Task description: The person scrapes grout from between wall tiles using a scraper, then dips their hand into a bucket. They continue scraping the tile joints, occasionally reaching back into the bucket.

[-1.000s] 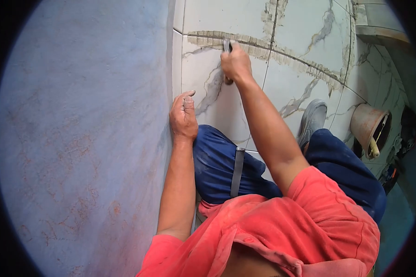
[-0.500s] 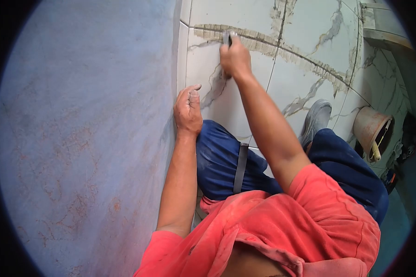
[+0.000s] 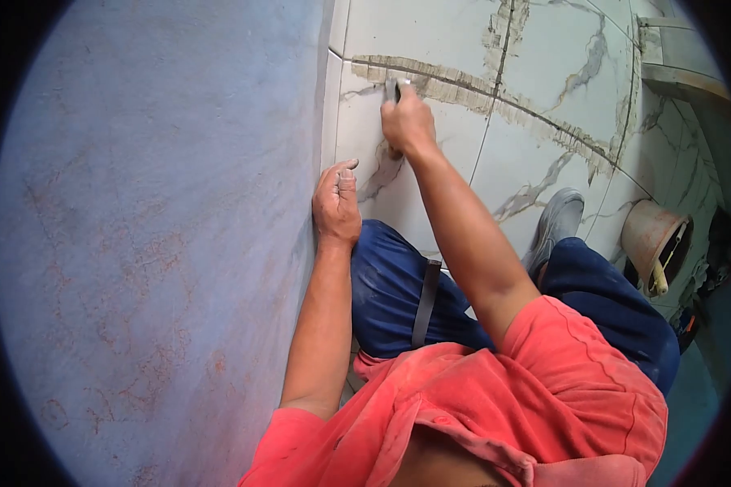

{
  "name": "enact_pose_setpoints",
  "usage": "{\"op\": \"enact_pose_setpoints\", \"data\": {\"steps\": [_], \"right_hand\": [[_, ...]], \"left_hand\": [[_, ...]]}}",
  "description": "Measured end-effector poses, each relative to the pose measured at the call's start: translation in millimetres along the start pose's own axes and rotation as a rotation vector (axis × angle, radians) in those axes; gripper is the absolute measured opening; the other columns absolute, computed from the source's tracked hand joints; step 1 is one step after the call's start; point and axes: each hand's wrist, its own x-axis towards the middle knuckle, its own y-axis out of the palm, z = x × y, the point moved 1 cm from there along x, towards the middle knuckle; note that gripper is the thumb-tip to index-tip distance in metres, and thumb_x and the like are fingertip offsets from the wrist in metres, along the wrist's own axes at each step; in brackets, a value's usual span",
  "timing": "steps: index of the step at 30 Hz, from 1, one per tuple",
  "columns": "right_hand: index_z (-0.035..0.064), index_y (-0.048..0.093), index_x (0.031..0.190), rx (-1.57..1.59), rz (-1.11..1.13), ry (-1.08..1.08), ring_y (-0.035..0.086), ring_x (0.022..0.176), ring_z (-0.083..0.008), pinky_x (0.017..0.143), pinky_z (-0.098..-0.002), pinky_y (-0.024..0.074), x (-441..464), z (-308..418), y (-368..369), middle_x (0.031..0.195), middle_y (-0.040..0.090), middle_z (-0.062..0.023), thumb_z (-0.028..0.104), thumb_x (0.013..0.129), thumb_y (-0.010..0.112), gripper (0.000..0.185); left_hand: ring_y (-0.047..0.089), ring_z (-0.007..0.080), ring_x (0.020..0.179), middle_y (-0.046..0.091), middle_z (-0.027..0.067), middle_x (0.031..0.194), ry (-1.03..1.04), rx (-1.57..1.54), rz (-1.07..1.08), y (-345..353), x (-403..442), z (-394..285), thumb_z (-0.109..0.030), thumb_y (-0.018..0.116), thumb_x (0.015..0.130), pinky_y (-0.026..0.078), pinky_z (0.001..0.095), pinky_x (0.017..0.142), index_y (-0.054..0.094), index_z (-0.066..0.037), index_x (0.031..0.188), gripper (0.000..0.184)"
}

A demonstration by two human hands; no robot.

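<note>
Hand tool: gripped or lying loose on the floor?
Gripped. The right hand is closed around the tool: its metal end shows beyond the grip, its other end below. Cannot tell whether its tip touches the tiles.

The right hand [image 3: 408, 122] grips a narrow metal-bladed hand tool [image 3: 391, 88] near a rough grey-beige band of filler [image 3: 451, 89] along a joint between white, grey-veined floor tiles [image 3: 418, 28]. The left hand [image 3: 337, 209], loosely curled, is beside the pale blue painted wall [image 3: 179, 203] — near a dark-blue-trousered knee [image 3: 382, 284]. Farther right — a grey shoe [image 3: 562, 217] and a stained round bucket [image 3: 643, 231].
</note>
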Motion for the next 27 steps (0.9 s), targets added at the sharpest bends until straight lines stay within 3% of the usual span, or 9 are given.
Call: {"op": "enact_pose_setpoints", "data": {"steps": [1, 3, 6, 10, 13, 19, 21, 24, 27], "right_hand": [[-0.0003, 0.051, 0.137, -0.019, 0.012, -0.002, 0.067, 0.101, -0.0451, 0.09, -0.0525, 0.0522, -8, -2, 3, 0.103, 0.069, -0.0298, 0.021, 0.091, 0.05, 0.051], [-0.0009, 0.052, 0.135, 0.015, -0.014, -0.035, 0.067, 0.102, -0.0453, 0.09, -0.0528, 0.0517, 9, 4, 3, 0.103, 0.069, -0.0304, 0.021, 0.091, 0.05, 0.049], [-0.0005, 0.055, 0.13, 0.125, -0.015, 0.012, 0.066, 0.103, -0.0461, 0.092, -0.0539, 0.0506, 21, 21, -5, 0.103, 0.068, -0.0315, 0.022, 0.09, 0.051, 0.045], [-0.002, 0.054, 0.132, 0.079, -0.014, 0.002, 0.064, 0.102, -0.0491, 0.092, -0.0542, 0.0491, -1, 12, 8, 0.105, 0.067, -0.0337, 0.022, 0.089, 0.052, 0.05], [0.0045, 0.052, 0.137, 0.071, -0.011, -0.047, 0.066, 0.098, -0.0478, 0.089, -0.0546, 0.0515, 11, 17, 11, 0.101, 0.069, -0.0313, 0.022, 0.09, 0.05, 0.05], [0.0017, 0.049, 0.14, 0.033, 0.042, -0.016, 0.066, 0.1, -0.0476, 0.089, -0.0537, 0.0521, -4, 21, 12, 0.103, 0.068, -0.0326, 0.022, 0.09, 0.051, 0.054], [0.001, 0.046, 0.143, 0.022, 0.083, -0.025, 0.067, 0.098, -0.0465, 0.088, -0.0527, 0.0527, -10, 20, 13, 0.102, 0.069, -0.0316, 0.022, 0.089, 0.052, 0.058], [-0.0012, 0.051, 0.137, 0.179, 0.072, 0.024, 0.066, 0.099, -0.0489, 0.092, -0.0522, 0.0503, 18, 38, 3, 0.102, 0.067, -0.0339, 0.023, 0.09, 0.051, 0.053], [0.0002, 0.05, 0.138, 0.109, 0.074, 0.007, 0.066, 0.098, -0.0477, 0.09, -0.0519, 0.0512, 6, 34, 8, 0.101, 0.068, -0.0329, 0.022, 0.091, 0.051, 0.052]], "left_hand": [[0.064, 0.0196, 0.092, 0.068, 0.0107, 0.109, 0.001, 0.0, 0.002, 0, 0, -2, -0.034, 0.046, 0.105, 0.05, 0.0328, 0.086, 0.067, -0.001, 0.118, 0.041], [0.065, 0.0333, 0.104, 0.068, 0.0181, 0.111, 0.004, -0.009, 0.003, 1, -1, -5, -0.027, 0.05, 0.103, 0.05, 0.0375, 0.092, 0.068, -0.001, 0.112, 0.033], [0.065, 0.0329, 0.105, 0.068, 0.0181, 0.111, 0.008, -0.008, 0.019, -1, -2, -6, -0.027, 0.05, 0.103, 0.05, 0.0373, 0.092, 0.068, -0.001, 0.112, 0.033], [0.065, 0.0328, 0.104, 0.068, 0.018, 0.111, -0.024, -0.028, 0.003, -2, -2, -7, -0.027, 0.05, 0.103, 0.05, 0.0373, 0.092, 0.068, -0.001, 0.113, 0.033], [0.065, 0.0325, 0.105, 0.068, 0.0178, 0.111, -0.014, -0.013, 0.017, -3, -4, -6, -0.028, 0.049, 0.103, 0.05, 0.0374, 0.092, 0.068, 0.0, 0.113, 0.034], [0.065, 0.0314, 0.103, 0.068, 0.0177, 0.111, -0.005, -0.005, 0.006, -3, -1, -5, -0.029, 0.049, 0.103, 0.049, 0.0362, 0.091, 0.068, 0.0, 0.113, 0.036], [0.065, 0.022, 0.093, 0.068, 0.0128, 0.111, -0.008, 0.001, 0.043, -2, -1, -1, -0.036, 0.046, 0.105, 0.05, 0.0333, 0.087, 0.066, 0.0, 0.119, 0.044], [0.065, 0.0217, 0.093, 0.068, 0.0121, 0.111, -0.024, -0.005, 0.06, -3, -3, -2, -0.037, 0.046, 0.105, 0.05, 0.0331, 0.087, 0.065, 0.0, 0.121, 0.044], [0.065, 0.0216, 0.094, 0.068, 0.0119, 0.112, -0.008, -0.001, 0.034, -1, -1, 8, -0.037, 0.046, 0.105, 0.05, 0.0333, 0.087, 0.064, 0.0, 0.122, 0.044]]}}
